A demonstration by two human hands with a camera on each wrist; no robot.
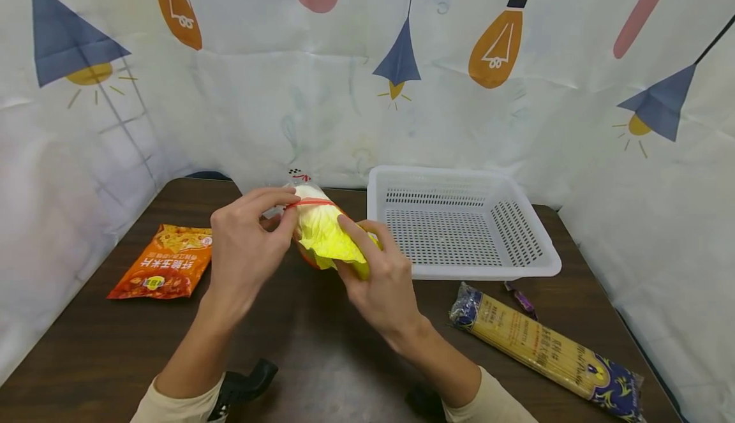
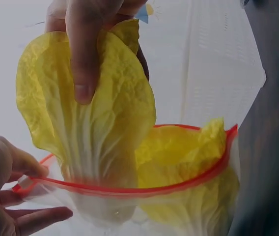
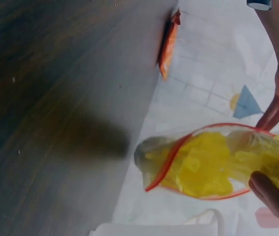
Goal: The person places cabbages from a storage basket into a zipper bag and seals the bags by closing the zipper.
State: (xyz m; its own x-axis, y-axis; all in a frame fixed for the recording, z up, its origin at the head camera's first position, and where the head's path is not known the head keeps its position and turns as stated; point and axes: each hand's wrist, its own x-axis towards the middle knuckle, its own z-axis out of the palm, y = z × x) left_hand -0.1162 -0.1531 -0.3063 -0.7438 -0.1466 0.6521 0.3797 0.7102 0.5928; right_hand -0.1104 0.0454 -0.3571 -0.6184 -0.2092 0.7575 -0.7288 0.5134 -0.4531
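Note:
My left hand (image 1: 247, 235) pinches the rim of a clear zip bag (image 2: 105, 191) with a red seal, near its slider. In my right hand (image 1: 381, 276) is a yellow napa cabbage (image 2: 88, 123), gripped at its leafy end between thumb and fingers. The cabbage's pale lower end sits inside the open bag mouth, leaves still above the rim. Another yellow cabbage (image 2: 179, 147) stands inside the bag beside it. The right wrist view shows the wide bag mouth side-on, with the right thumb (image 3: 269, 196) on the leaves. The bag's bottom is largely hidden in the head view.
Behind and right of my hands stands a white perforated basket (image 1: 548, 260). A packet of noodles (image 1: 540, 346) lies at the right, near a small purple wrapper (image 1: 522, 300). An orange snack bag (image 1: 166, 263) lies at the left on the dark table (image 1: 321, 346).

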